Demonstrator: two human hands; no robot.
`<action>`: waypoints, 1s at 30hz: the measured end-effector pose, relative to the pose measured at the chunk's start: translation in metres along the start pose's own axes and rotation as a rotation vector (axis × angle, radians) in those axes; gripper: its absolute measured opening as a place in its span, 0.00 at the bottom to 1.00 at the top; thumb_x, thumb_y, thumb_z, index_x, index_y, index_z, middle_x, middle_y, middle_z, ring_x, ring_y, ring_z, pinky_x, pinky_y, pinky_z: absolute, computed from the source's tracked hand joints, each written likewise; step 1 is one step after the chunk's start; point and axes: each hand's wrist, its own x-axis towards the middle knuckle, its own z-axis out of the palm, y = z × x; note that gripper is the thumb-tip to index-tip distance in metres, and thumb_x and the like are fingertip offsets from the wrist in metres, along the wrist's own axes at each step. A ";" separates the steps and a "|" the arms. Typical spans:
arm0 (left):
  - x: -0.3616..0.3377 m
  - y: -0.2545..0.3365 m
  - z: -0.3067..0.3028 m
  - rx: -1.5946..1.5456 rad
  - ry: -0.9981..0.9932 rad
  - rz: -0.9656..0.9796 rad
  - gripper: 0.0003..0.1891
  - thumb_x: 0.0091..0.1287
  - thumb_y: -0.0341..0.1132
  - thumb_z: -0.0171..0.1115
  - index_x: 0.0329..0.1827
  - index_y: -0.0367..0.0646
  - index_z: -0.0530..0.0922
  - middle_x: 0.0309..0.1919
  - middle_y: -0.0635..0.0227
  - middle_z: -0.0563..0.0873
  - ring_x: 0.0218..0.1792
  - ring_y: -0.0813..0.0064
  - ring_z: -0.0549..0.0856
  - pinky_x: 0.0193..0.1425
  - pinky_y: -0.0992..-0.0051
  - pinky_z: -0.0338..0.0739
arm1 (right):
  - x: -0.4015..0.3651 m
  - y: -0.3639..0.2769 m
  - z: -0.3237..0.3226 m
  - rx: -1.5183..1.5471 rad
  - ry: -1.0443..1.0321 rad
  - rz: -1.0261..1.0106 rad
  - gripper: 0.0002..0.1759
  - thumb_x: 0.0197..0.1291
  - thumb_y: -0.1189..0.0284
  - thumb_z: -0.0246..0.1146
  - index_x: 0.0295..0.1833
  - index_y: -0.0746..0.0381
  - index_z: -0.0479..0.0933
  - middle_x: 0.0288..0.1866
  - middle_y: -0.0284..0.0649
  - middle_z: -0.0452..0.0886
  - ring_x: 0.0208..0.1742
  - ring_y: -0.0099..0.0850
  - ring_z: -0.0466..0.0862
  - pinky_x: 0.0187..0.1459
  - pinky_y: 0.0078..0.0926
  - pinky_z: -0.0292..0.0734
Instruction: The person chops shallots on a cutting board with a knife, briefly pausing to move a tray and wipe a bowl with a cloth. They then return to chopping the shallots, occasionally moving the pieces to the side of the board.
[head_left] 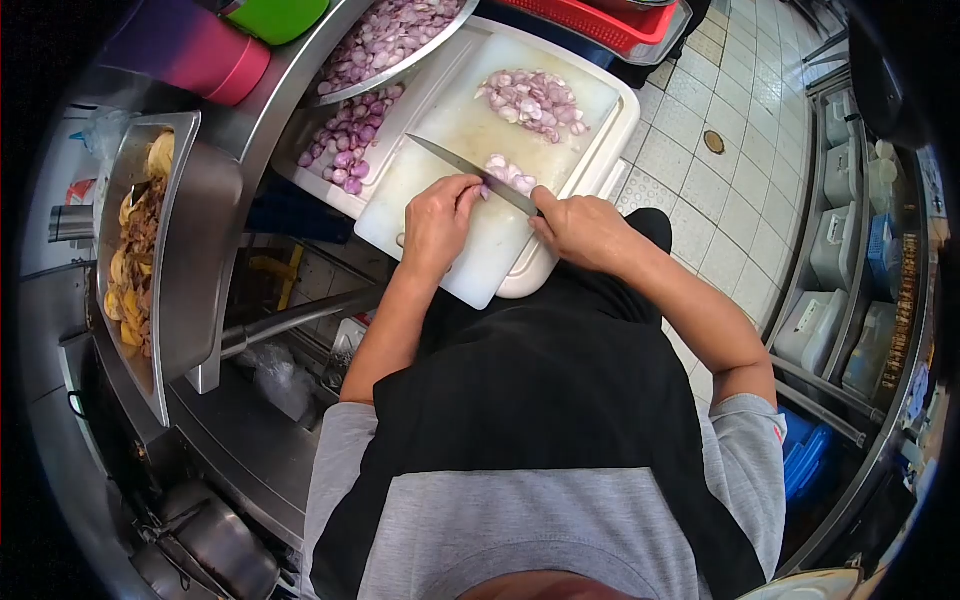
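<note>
My right hand (580, 230) is wrapped round the handle of a kitchen knife (455, 162), whose long blade points to the upper left across the white cutting board (425, 235). Close against the blade, my left hand (440, 220) pinches a small shallot (484, 191) between its fingertips. Just beyond the blade is a little group of sliced shallot (511, 174). A larger pile of cut shallots (535, 103) lies at the far part of the board. Whole peeled shallots (350, 140) fill the cream tray to the left of the board.
A metal bowl of sliced shallots (395, 40) overhangs the tray at the back left. On the steel counter at left stand a deep metal pan (205, 215) of food and a pink container (240, 70). A red basket (625, 22) is at the back. Shelves with lidded tubs (812, 325) line the right.
</note>
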 end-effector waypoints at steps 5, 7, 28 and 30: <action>-0.003 -0.002 -0.004 -0.008 -0.027 0.029 0.07 0.63 0.26 0.66 0.43 0.41 0.85 0.37 0.59 0.88 0.37 0.58 0.88 0.43 0.67 0.82 | 0.006 -0.005 -0.015 -0.049 -0.041 -0.038 0.17 0.71 0.62 0.55 0.50 0.66 0.66 0.25 0.55 0.82 0.32 0.56 0.84 0.34 0.54 0.78; -0.002 -0.003 -0.003 -0.010 -0.033 0.039 0.07 0.62 0.26 0.66 0.42 0.41 0.85 0.37 0.60 0.88 0.37 0.58 0.87 0.43 0.67 0.82 | 0.004 -0.013 -0.033 -0.065 -0.063 -0.045 0.17 0.71 0.62 0.54 0.50 0.66 0.66 0.25 0.55 0.82 0.32 0.56 0.84 0.34 0.53 0.78; -0.007 -0.006 0.000 -0.034 0.024 0.094 0.06 0.60 0.24 0.66 0.39 0.40 0.83 0.35 0.60 0.86 0.37 0.58 0.87 0.42 0.65 0.81 | 0.000 -0.018 -0.014 -0.049 -0.148 0.018 0.16 0.71 0.63 0.54 0.49 0.67 0.64 0.27 0.57 0.81 0.33 0.57 0.84 0.35 0.54 0.77; -0.007 -0.005 0.000 -0.034 0.035 0.105 0.05 0.60 0.24 0.66 0.39 0.40 0.83 0.36 0.61 0.87 0.37 0.58 0.86 0.42 0.65 0.81 | 0.010 -0.013 0.004 0.024 -0.032 0.004 0.16 0.71 0.63 0.54 0.49 0.67 0.64 0.27 0.57 0.81 0.33 0.57 0.83 0.35 0.54 0.77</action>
